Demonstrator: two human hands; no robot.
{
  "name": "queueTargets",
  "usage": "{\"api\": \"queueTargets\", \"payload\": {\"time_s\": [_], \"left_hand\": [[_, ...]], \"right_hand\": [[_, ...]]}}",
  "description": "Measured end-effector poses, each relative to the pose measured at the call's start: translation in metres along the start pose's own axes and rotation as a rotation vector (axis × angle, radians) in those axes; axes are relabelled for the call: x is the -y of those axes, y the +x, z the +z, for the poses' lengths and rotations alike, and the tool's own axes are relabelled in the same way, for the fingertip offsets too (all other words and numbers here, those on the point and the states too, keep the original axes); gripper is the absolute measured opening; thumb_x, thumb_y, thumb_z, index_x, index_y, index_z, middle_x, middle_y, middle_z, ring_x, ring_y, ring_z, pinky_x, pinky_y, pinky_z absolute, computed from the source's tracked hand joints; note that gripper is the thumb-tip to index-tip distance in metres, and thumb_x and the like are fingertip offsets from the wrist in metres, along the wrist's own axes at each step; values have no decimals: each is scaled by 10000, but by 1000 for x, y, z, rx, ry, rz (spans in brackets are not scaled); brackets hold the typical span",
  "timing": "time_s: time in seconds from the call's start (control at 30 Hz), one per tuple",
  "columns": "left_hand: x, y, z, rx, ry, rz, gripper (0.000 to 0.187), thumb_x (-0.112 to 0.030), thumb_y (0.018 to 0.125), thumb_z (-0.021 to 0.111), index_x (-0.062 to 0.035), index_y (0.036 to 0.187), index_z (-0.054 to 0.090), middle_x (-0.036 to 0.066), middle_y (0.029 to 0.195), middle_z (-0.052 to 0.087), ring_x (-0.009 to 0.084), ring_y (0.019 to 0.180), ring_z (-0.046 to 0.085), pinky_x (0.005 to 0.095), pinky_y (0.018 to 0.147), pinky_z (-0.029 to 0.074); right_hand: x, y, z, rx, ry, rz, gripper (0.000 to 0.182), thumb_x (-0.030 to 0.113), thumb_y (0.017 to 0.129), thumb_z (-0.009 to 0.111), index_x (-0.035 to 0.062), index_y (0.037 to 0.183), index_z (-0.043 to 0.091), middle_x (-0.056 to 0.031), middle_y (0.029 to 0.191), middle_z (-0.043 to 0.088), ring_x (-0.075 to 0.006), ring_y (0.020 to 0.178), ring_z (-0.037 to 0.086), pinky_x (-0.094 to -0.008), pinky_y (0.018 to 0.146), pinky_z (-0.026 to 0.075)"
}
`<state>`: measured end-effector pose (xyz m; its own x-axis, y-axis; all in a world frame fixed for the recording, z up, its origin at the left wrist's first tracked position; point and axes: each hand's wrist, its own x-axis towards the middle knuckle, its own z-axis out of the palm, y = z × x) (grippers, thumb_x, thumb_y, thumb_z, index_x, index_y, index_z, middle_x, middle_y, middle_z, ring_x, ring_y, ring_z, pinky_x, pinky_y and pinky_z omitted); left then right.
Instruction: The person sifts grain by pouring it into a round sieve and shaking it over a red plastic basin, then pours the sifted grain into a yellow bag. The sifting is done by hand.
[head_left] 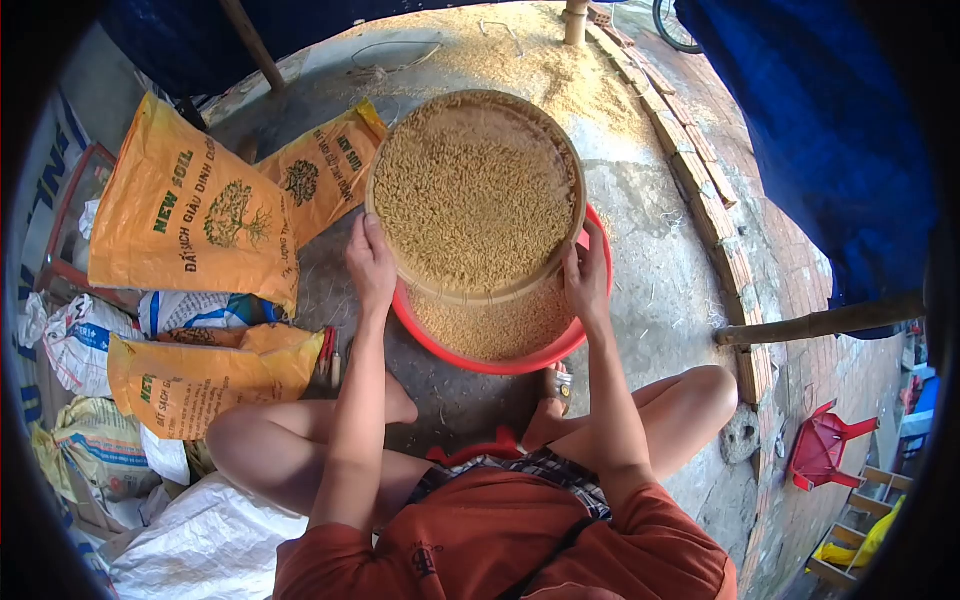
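Observation:
A round woven sieve (440, 296) with a raised rim holds a layer of unhusked grain (470, 200). My left hand (372, 265) grips its rim at the lower left, thumb on the upper side. On the lower right of the rim, my right hand (588, 272) is closed in the same way. Below the sieve stands a red plastic basin (470, 364) with a bed of finer tan grain (490, 330) in it. The sieve covers the basin's far part. Fingers under the rim are mostly hidden.
Orange soil sacks (190, 215) stand at the left, with more sacks (215, 380) nearer me. A brick edge (700, 190) runs along the right. Beyond it lies an overturned red stool (828, 447). Husks (600, 90) are scattered at the back. A blue tarp (820, 130) hangs at right.

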<state>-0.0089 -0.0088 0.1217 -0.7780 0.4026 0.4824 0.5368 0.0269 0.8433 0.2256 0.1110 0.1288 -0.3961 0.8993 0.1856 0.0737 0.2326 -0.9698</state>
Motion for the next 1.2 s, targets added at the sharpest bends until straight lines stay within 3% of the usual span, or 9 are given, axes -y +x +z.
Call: {"api": "queueTargets", "payload": {"time_s": [0.1, 0.13, 0.3, 0.37, 0.43, 0.63, 0.67, 0.97, 1.2], "left_hand": [[50, -17, 12, 139, 42, -99, 286, -195, 870, 360, 39, 770, 490, 116, 574, 475, 119, 553, 373, 291, 549, 377], [71, -26, 16, 169, 116, -139, 297, -201, 859, 367, 47, 781, 509, 187, 617, 509, 181, 559, 466, 320, 578, 394], [117, -55, 20, 291, 424, -244, 323, -216, 841, 369, 51, 786, 541, 252, 729, 544, 347, 706, 547, 392, 643, 405], [108, -52, 22, 329, 407, -286, 333, -216, 835, 362, 51, 776, 553, 271, 763, 542, 402, 767, 541, 438, 667, 404], [68, -35, 16, 195, 269, -191, 315, -219, 852, 372, 53, 821, 529, 219, 702, 559, 316, 659, 555, 344, 621, 410], [-16, 1, 4, -29, -36, 86, 270, -195, 874, 366, 26, 785, 493, 117, 526, 418, 225, 462, 380, 310, 456, 319], [-13, -1, 7, -10, 22, 65, 258, -177, 867, 363, 33, 799, 496, 152, 558, 472, 261, 483, 451, 330, 479, 357], [105, -74, 32, 290, 402, -273, 363, -230, 807, 360, 49, 701, 566, 267, 705, 537, 404, 728, 540, 453, 650, 412], [-5, -18, 10, 56, 35, 16, 265, -178, 862, 365, 35, 773, 496, 203, 597, 494, 373, 557, 481, 382, 509, 367]], "right_hand": [[-65, 6, 3, 28, -165, 15, 293, 90, 837, 423, 16, 1119, 393, -105, 630, 559, -130, 491, 523, -258, 436, 397], [-51, -2, 2, 79, -260, 196, 306, 99, 826, 434, -8, 1110, 400, -131, 645, 586, -172, 518, 569, -283, 472, 430], [-86, -16, -4, 93, -385, 252, 293, 98, 822, 432, -28, 1086, 426, -117, 601, 568, -164, 471, 540, -280, 461, 425], [-63, -14, -6, 106, -390, 302, 283, 88, 819, 431, -31, 1076, 437, -112, 598, 560, -156, 453, 521, -277, 453, 420], [-39, -14, -9, 80, -257, 197, 297, 69, 824, 421, -25, 1105, 404, -98, 618, 552, -130, 472, 504, -260, 457, 410], [19, -5, -11, -69, -82, -53, 337, 52, 838, 393, -7, 1161, 317, -86, 666, 559, -102, 554, 515, -239, 485, 404], [12, -2, -8, -96, -168, -155, 317, 58, 832, 402, -8, 1137, 349, -109, 677, 572, -132, 557, 537, -254, 505, 424], [-105, -23, -21, 76, -519, 214, 301, 91, 789, 456, -39, 1058, 416, -172, 707, 589, -231, 592, 587, -328, 540, 455], [-15, -11, -17, -15, -188, 86, 334, 59, 791, 440, -18, 1106, 360, -173, 728, 580, -242, 605, 586, -331, 546, 454]]}}
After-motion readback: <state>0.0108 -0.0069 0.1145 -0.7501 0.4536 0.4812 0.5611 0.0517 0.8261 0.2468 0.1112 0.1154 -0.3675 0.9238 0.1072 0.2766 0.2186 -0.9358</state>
